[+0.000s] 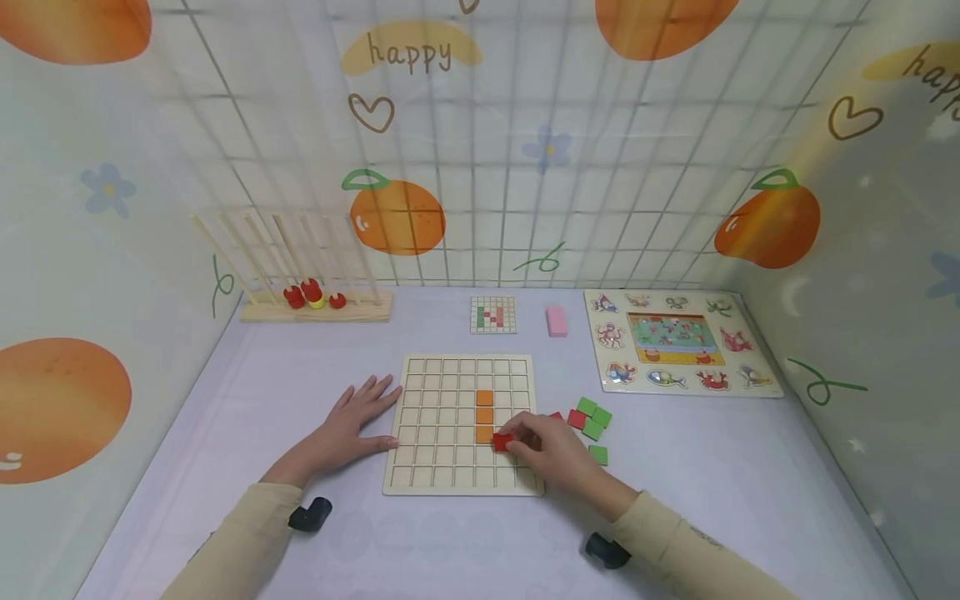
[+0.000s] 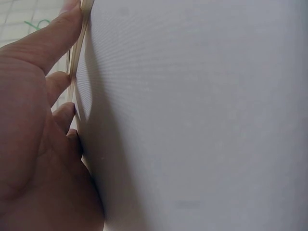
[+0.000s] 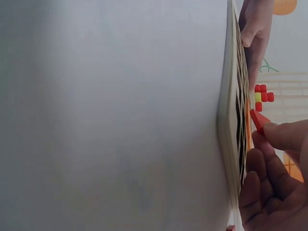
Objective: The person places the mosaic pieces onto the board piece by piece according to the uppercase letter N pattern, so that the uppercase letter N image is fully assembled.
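Note:
A wooden grid board [image 1: 435, 425] lies on the table, with several orange square tiles [image 1: 484, 416] stacked in one column of its cells. My right hand [image 1: 558, 454] pinches a red square tile [image 1: 502, 442] between thumb and finger, just right of the lowest orange tile. In the right wrist view that red tile [image 3: 259, 120] is tilted, one edge down at the board. Along the board's left edge my left hand [image 1: 348, 429] rests with fingers spread, thumb and fingertips touching the rim. The left wrist view shows its fingers [image 2: 60, 86] against the board's edge.
Loose green tiles [image 1: 592, 428] and red tiles [image 1: 577, 419] lie right of the board. Behind it are a small patterned card [image 1: 493, 315] and a pink block [image 1: 557, 322]. A peg stand with beads [image 1: 316, 312] is back left, a sea-animal puzzle [image 1: 678, 342] back right.

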A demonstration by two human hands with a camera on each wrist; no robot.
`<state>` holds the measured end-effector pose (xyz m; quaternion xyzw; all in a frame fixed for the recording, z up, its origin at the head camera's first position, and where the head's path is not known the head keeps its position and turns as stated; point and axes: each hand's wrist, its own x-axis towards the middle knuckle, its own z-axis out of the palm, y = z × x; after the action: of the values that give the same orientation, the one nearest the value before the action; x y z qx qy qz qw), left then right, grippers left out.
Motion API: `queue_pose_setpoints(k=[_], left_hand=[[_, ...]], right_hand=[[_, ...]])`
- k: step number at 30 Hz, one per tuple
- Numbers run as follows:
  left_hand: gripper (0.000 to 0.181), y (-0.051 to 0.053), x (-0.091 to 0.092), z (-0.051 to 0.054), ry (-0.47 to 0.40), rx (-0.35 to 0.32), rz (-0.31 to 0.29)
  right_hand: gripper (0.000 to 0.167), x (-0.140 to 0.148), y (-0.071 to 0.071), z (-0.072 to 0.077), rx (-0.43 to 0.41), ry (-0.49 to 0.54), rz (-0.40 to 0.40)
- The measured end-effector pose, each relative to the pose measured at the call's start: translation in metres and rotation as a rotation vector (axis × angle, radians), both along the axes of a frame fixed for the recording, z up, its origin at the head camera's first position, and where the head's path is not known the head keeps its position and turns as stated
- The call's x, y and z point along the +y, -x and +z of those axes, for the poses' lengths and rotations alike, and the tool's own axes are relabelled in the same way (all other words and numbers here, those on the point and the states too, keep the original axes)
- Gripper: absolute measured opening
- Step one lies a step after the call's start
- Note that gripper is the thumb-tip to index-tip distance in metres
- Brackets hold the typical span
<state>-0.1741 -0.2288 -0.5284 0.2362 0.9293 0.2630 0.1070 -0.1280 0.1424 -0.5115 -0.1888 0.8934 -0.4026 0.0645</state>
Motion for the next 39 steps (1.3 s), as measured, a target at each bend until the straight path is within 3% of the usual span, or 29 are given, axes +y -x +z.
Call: queue_pose_setpoints(k=[10, 26, 39], left_hand=[[0.091, 0.001, 0.000, -0.001, -0.005, -0.003, 0.001], [0.091, 0.000, -0.002, -0.002, -0.007, 0.015, -0.006], [0.091, 0.000, -0.001, 0.001, -0.015, 0.009, -0.010]], right_hand=[[0.020, -0.012, -0.002, -0.001, -0.011, -0.022, 0.051], [0.015, -0.024, -0.006, 0.001, 0.059, -0.086, 0.092], [0.014, -0.027, -0.004, -0.001, 0.162, -0.173, 0.095]])
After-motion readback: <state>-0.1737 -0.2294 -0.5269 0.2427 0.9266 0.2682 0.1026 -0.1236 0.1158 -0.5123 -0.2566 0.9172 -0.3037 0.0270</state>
